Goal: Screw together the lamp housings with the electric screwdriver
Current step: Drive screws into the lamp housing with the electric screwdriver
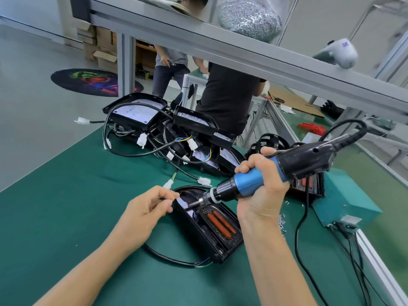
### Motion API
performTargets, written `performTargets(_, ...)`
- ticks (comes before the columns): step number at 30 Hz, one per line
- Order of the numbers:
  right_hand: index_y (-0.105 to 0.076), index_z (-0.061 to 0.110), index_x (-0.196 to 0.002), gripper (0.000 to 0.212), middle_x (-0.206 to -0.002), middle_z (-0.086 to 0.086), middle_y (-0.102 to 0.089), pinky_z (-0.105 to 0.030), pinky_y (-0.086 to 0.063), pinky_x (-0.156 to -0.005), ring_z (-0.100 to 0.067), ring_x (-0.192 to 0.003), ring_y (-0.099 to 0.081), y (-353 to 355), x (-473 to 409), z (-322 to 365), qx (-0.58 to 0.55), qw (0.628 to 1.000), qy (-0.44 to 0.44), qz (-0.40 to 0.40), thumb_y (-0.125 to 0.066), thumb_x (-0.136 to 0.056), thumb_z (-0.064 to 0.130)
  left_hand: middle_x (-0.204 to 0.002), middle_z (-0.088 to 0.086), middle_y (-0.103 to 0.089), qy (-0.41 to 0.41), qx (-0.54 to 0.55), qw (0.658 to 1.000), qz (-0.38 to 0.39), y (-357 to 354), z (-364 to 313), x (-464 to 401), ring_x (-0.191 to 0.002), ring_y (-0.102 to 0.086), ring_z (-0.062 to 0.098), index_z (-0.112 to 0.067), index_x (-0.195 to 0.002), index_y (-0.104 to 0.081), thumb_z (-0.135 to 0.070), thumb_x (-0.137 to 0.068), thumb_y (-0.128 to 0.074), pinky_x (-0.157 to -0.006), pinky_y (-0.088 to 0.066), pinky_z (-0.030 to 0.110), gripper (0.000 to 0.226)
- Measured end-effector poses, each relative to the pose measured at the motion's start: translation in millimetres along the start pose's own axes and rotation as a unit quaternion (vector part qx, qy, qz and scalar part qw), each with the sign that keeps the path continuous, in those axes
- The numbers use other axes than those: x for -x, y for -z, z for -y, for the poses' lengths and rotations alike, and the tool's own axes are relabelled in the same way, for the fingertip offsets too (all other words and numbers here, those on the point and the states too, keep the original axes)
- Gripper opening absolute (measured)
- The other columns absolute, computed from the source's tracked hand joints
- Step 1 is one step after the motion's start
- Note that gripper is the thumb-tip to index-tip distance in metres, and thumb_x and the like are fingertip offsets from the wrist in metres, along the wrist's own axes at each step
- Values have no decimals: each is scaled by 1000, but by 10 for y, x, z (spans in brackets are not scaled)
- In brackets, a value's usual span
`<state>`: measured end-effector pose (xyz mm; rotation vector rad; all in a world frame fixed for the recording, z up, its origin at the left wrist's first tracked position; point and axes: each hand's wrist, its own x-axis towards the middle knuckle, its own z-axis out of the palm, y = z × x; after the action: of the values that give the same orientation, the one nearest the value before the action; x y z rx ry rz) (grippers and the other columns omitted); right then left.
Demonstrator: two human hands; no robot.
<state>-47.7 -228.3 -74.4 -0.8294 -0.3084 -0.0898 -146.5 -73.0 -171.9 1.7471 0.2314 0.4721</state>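
Screwdriver (249,183) tip — on housing (212,226)

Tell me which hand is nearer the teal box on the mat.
Right. The right hand, gripping the screwdriver, is just left of the teal box; the left hand is farther left, beyond the lamp housing.

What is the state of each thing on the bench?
Screwdriver: held by right hand, bit tilted down onto housing.
Housing: lying flat on mat, cable attached.
Left hand: fingertips at housing's edge.
Other housings: piled behind, wires loose.
Screws: scattered on mat.
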Motion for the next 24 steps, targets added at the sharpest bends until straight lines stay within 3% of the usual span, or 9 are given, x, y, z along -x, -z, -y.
performTargets(4, -63, 25, -69, 25, -63, -2, -51, -27, -43, -56, -16, -48, -50, 3, -7, -109, 15, 1000, 1, 7, -60, -69, 0, -99, -8, -72, -1, -9, 1000, 3, 38, 52, 22, -85, -65, 5, -26, -88, -66, -3, -93, -55, -82, -48, 14, 26)
performTargets(8, -62, 28, -68, 29, -69, 5, -54, -30, -43, -59, -15, -50, -50, -6, 15, -166, 27, 999, 1, 23, -60, -71, -1, -100, -12, -71, -7, -5, 1000, -1, 22, 57, 26, -89, -66, 7, -21, -91, -66, -3, -92, -56, -84, -48, 14, 21)
performTargets(16, -61, 28, -60, 28, -58, 6, -54, -29, -44, -59, -15, -51, -50, -15, 59, -199, 64, 997, -13, 35, -60, -71, 3, -100, -8, -71, -5, 10, 1000, -5, 1, 46, 24, -88, -64, 11, -23, -89, -67, -2, -92, -55, -85, -50, 23, 24)
performTargets(20, -63, 29, -67, 27, -59, 7, -55, -30, -44, -59, -16, -52, -51, -8, 64, -186, 67, 998, -9, 19, -61, -72, 3, -99, -8, -71, 0, 2, 1000, -3, 11, 40, 23, -86, -63, 11, -34, -85, -67, -4, -93, -55, -84, -50, 25, 33)
performTargets(24, -57, 14, -92, 23, -57, 1, -53, -28, -44, -56, -16, -51, -50, 42, 46, -73, 43, 999, 1, -22, -60, -73, 2, -95, -1, -71, 7, -19, 1000, -11, -6, -5, -5, -84, -64, 14, -37, -84, -66, -7, -93, -55, -85, -50, 35, 34)
